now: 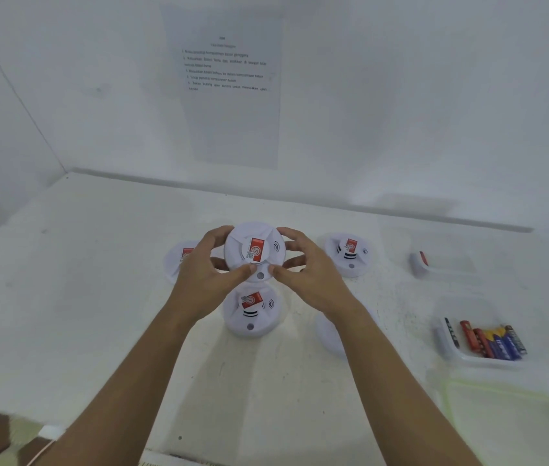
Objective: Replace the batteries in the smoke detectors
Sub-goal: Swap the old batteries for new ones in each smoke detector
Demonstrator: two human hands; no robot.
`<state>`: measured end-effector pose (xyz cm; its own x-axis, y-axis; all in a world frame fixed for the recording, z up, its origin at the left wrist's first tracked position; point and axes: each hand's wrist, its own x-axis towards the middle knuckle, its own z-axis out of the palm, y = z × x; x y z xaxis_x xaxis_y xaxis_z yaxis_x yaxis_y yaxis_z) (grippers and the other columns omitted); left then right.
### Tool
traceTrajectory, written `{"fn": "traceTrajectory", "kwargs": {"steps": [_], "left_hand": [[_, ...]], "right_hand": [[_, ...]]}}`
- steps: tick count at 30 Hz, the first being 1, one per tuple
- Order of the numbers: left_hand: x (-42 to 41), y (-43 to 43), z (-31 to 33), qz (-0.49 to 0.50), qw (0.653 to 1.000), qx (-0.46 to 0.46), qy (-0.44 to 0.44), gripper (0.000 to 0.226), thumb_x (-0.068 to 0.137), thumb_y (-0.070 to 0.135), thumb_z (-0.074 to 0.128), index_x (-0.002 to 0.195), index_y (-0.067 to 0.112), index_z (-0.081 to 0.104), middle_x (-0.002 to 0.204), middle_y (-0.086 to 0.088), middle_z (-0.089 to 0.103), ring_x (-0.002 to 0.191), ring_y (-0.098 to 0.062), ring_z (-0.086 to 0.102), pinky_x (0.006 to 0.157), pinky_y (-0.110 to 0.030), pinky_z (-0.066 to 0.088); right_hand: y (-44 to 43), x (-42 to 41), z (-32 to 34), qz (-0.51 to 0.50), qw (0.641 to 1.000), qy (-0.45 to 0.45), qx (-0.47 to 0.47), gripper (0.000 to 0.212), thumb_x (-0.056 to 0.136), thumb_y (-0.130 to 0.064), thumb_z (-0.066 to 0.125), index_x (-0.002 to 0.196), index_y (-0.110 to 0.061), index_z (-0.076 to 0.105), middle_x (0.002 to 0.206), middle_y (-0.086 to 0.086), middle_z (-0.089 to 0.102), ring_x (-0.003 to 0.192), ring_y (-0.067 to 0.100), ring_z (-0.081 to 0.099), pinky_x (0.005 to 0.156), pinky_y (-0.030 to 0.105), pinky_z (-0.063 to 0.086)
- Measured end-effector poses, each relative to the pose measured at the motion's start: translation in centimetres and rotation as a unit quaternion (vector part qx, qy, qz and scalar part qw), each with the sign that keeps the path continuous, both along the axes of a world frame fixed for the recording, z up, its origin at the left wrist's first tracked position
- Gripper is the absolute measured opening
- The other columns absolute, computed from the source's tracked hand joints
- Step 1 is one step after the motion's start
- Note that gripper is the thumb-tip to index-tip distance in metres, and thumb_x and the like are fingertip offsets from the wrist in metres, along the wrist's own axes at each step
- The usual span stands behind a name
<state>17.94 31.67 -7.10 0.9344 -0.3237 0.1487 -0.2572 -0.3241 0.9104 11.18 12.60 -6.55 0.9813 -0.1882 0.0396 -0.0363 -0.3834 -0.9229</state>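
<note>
White smoke detector [254, 252] sits gripped between both hands [209, 277], above the table [98, 280].

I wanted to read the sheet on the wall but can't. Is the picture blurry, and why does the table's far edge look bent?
Head view: print on the sheet is too soft to read; head view: the wide lens bows the far edge of the table; head view: light is flat, shadows faint, yet the smoke detector in the left hand and right hand looks fairly sharp.
</note>
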Motion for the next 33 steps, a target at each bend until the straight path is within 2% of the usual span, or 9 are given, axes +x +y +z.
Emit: {"fn": "traceTrajectory", "kwargs": {"steps": [3, 8, 10, 13, 22, 28, 30, 32, 33], "left_hand": [[0.5, -0.4, 0.2, -0.006, 1.0, 0.001, 0.003, 0.064, 0.073, 0.035, 0.084, 0.128, 0.032, 0.052, 0.122, 0.013, 0.062, 0.094, -0.003, 0.065, 0.073, -0.017, 0.056], [1.4, -1.0, 0.2, -0.012, 1.0, 0.004, 0.016, 0.067, 0.07, 0.039, 0.086, 0.128, 0.035, 0.052, 0.122, 0.016, 0.062, 0.09, -0.005, 0.068, 0.071, -0.019, 0.056], [1.8, -1.1, 0.0, -0.016, 1.0, 0.005, 0.017, 0.071, 0.067, 0.045, 0.087, 0.128, 0.034, 0.053, 0.12, 0.018, 0.062, 0.089, -0.001, 0.067, 0.071, -0.019, 0.056], [2.3, -1.4, -0.4, -0.018, 1.0, 0.015, 0.016, 0.068, 0.07, 0.04, 0.086, 0.13, 0.034, 0.053, 0.121, 0.019, 0.061, 0.089, 0.006, 0.065, 0.072, -0.02, 0.057], [3.8, -2.4, -1.0, -0.024, 0.999, 0.038, 0.019, 0.065, 0.075, 0.036, 0.084, 0.131, 0.036, 0.052, 0.123, 0.021, 0.06, 0.086, 0.0, 0.068, 0.078, -0.026, 0.059], [5.7, -3.4, -1.9, -0.026, 0.993, 0.11, 0.031, 0.062, 0.079, 0.042, 0.078, 0.135, 0.035, 0.053, 0.126, 0.01, 0.057, 0.103, -0.009, 0.064, 0.088, -0.034, 0.056], [6.5, -3.9, -2.3, -0.05, 0.986, 0.155, 0.04, 0.05, 0.083, 0.043, 0.074, 0.127, 0.028, 0.059, 0.12, 0.009, 0.065, 0.107, -0.011, 0.063, 0.094, -0.036, 0.053], [6.8, -4.3, -2.5, -0.065, 0.977, 0.196, 0.047, 0.032, 0.087, 0.04, 0.07, 0.112, 0.021, 0.062, 0.109, 0.008, 0.069, 0.102, -0.015, 0.064, 0.091, -0.039, 0.052], [6.9, -4.5, -2.5, -0.069, 0.974, 0.209, 0.049, 0.032, 0.087, 0.041, 0.068, 0.108, 0.018, 0.062, 0.105, 0.005, 0.07, 0.098, -0.018, 0.065, 0.09, -0.042, 0.053]], "right_hand": [[-0.4, 0.4, -0.1, -0.005, 1.0, -0.001, 0.006, 0.061, 0.089, -0.026, 0.076, 0.142, -0.034, 0.047, 0.114, -0.028, 0.055, 0.088, -0.008, 0.062, 0.069, 0.005, 0.049], [-0.8, 1.1, -0.6, -0.01, 1.0, 0.001, 0.009, 0.062, 0.089, -0.023, 0.076, 0.144, -0.029, 0.048, 0.133, -0.011, 0.055, 0.094, -0.001, 0.063, 0.07, 0.006, 0.049], [-1.0, 1.4, -0.7, -0.013, 1.0, 0.002, 0.013, 0.062, 0.088, -0.022, 0.075, 0.143, -0.029, 0.048, 0.135, -0.01, 0.055, 0.095, 0.0, 0.063, 0.07, 0.007, 0.049], [-1.2, 1.8, -0.9, -0.013, 1.0, 0.006, 0.01, 0.063, 0.088, -0.023, 0.075, 0.144, -0.029, 0.047, 0.136, -0.01, 0.055, 0.097, 0.001, 0.063, 0.072, 0.012, 0.05], [-2.1, 3.1, -1.3, -0.021, 1.0, 0.018, 0.01, 0.062, 0.088, -0.022, 0.075, 0.142, -0.03, 0.048, 0.136, -0.009, 0.055, 0.098, 0.003, 0.063, 0.082, 0.022, 0.054], [-2.4, 5.0, -1.6, -0.036, 0.997, 0.058, -0.048, 0.059, 0.088, -0.022, 0.071, 0.143, -0.025, 0.048, 0.135, -0.002, 0.049, 0.097, 0.01, 0.065, 0.082, 0.021, 0.053], [-2.4, 5.8, -1.6, -0.027, 0.991, 0.09, -0.091, 0.058, 0.088, -0.024, 0.07, 0.142, -0.023, 0.049, 0.133, 0.002, 0.049, 0.108, 0.018, 0.062, 0.088, 0.027, 0.05], [-2.4, 6.4, -1.7, -0.019, 0.984, 0.129, -0.122, 0.054, 0.088, -0.024, 0.069, 0.139, -0.018, 0.051, 0.13, 0.007, 0.051, 0.115, 0.02, 0.055, 0.088, 0.028, 0.042], [-2.3, 6.6, -1.8, -0.018, 0.98, 0.146, -0.134, 0.051, 0.089, -0.023, 0.068, 0.137, -0.015, 0.051, 0.129, 0.008, 0.052, 0.117, 0.021, 0.052, 0.088, 0.028, 0.039]]}}
